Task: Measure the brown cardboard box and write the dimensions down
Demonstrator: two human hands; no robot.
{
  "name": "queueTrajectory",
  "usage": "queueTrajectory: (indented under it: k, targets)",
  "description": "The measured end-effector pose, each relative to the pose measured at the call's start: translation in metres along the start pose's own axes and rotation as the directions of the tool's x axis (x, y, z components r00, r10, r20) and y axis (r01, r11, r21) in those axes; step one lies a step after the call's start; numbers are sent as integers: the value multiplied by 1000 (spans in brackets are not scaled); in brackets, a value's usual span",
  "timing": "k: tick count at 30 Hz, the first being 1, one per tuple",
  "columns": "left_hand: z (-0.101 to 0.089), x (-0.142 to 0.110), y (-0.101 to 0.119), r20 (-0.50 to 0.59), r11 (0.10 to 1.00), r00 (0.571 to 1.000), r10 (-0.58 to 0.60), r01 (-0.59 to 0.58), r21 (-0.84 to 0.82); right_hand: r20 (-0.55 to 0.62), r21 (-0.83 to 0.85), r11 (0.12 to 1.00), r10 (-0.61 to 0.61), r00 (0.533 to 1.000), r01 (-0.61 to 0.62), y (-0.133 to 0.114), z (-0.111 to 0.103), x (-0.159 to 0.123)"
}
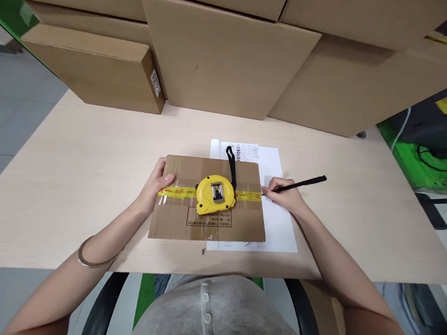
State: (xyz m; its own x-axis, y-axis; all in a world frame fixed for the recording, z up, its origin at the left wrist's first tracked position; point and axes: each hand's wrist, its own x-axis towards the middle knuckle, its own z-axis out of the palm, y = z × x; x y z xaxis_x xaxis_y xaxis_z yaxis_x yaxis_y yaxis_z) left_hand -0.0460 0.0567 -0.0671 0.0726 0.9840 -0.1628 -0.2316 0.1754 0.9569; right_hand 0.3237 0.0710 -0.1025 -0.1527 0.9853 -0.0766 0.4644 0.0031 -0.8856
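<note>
A flat cardboard box (176,220) with a strip of yellow tape lies in front of me on the table. My left hand (158,182) grips its left edge, thumb on top and the other fingers hidden at the side. On the box rests a yellow tape measure (207,191) with a black wrist strap (230,165). Under the box, white paper sheets (280,230) stick out to the right, top and bottom. My right hand (285,193) is closed round a black pen (305,183), its tip down by the box's right edge, over the paper.
Large cardboard boxes (222,57) stand along the back of the table (79,200). A smaller closed carton (97,71) with a label sits at the back left. Dark equipment and a cable (401,129) are at the right, beyond the table's edge.
</note>
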Motion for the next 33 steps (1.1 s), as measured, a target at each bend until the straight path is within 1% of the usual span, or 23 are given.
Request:
queueTrajectory:
  k: [8, 15, 33]
  targets:
    - [0, 2, 1, -19, 1000, 1000, -19, 18, -5, -15, -3, 1000, 3, 1000, -3, 5, 0, 1]
    - [0, 1, 2, 5, 1000, 1000, -3, 3, 3, -9, -12, 1000, 1, 1000, -1, 4, -1, 1]
    - [0, 2, 1, -24, 1000, 1000, -21, 21, 2, -39, -26, 1000, -18, 999, 17, 1, 1, 3]
